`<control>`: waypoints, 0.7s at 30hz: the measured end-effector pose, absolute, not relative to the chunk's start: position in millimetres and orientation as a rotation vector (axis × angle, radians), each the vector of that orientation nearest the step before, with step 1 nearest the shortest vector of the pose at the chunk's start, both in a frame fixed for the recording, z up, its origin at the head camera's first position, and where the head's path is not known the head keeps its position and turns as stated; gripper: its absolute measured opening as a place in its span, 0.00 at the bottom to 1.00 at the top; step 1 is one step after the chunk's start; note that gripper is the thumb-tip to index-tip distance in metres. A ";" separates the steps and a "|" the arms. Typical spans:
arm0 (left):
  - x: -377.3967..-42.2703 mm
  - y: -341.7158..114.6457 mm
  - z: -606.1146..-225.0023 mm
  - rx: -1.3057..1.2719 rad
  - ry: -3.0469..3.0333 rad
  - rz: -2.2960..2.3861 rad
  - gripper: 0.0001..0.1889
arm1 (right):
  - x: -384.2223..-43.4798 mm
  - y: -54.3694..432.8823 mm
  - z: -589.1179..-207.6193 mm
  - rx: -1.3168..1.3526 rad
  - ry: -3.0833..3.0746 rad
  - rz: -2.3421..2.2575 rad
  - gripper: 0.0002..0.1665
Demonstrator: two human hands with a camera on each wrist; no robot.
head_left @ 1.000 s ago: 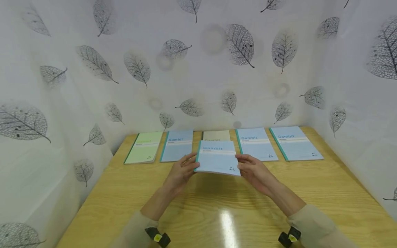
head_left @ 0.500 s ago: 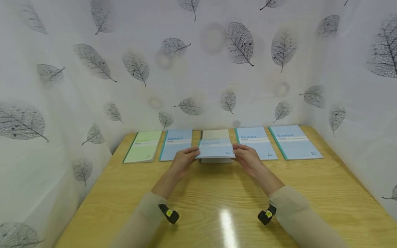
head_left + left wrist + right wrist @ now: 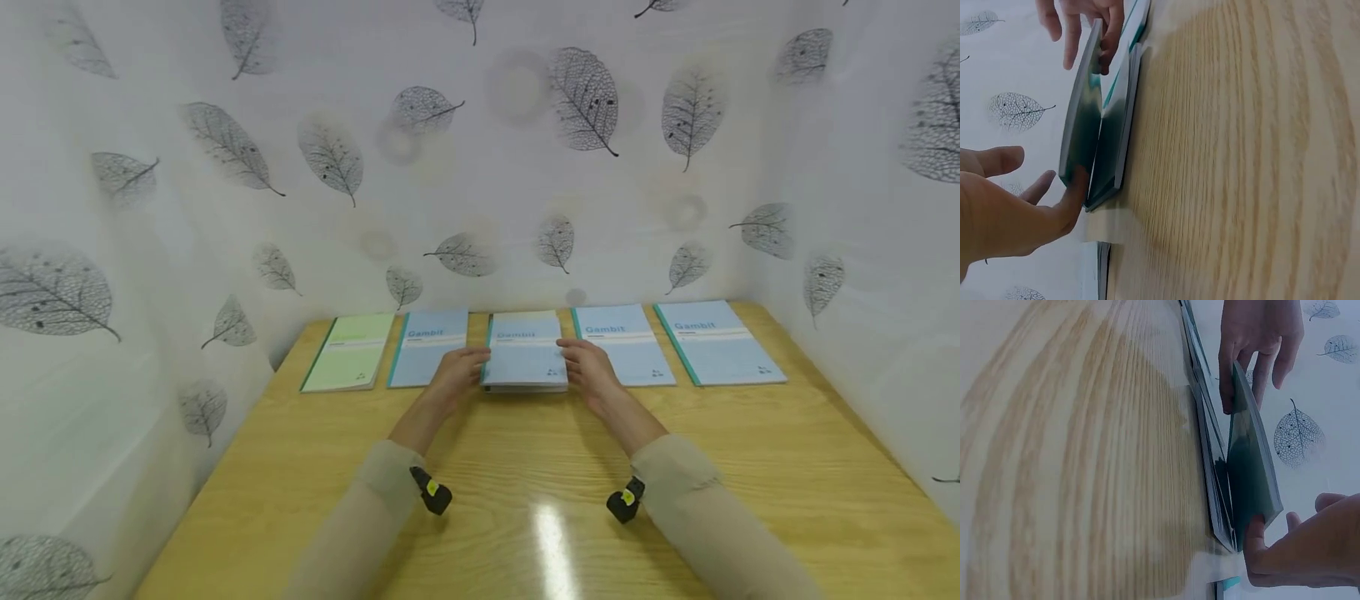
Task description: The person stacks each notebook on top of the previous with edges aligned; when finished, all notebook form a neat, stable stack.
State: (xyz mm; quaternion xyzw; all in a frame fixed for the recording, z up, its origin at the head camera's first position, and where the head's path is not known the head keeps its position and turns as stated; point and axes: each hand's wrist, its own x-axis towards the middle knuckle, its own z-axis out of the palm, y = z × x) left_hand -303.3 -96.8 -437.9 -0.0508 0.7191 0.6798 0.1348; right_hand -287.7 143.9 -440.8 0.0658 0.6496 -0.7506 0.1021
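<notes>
A light blue "Gambit" notebook [image 3: 525,360] with a teal spine lies tilted over a beige notebook [image 3: 534,314], whose far strip and near edge show. In the left wrist view a wedge-shaped gap separates the two books, widest toward the near edge. My left hand [image 3: 455,375] is at the left side of the blue notebook, one finger touching its underside and the thumb held away from it. On the opposite side, my right hand [image 3: 592,371] likewise has a finger against the underside, its other fingers apart from the cover.
To the left lie a green notebook [image 3: 348,354] and a blue notebook [image 3: 431,337]. Two more blue notebooks, one nearer [image 3: 622,346] and one farther right [image 3: 720,342], complete the row along the back of the wooden table [image 3: 495,483]. A leaf-patterned curtain [image 3: 480,192] hangs behind.
Both hands have carried the blue notebook forward and down from in front of the row onto the beige one. Their hold has loosened, with fingers now spread at its sides.
</notes>
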 end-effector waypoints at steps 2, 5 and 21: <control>-306.6 -95.2 -438.6 -0.146 2.071 1.971 0.22 | -291.3 141.3 -440.9 0.186 1.931 -2.202 0.29; -312.4 -91.2 -439.1 -0.146 2.061 1.965 0.25 | -295.6 137.5 -441.0 0.183 1.954 -2.158 0.30; -318.3 -79.4 -444.5 -0.130 2.079 1.937 0.26 | -306.8 138.7 -448.2 0.203 1.928 -2.121 0.32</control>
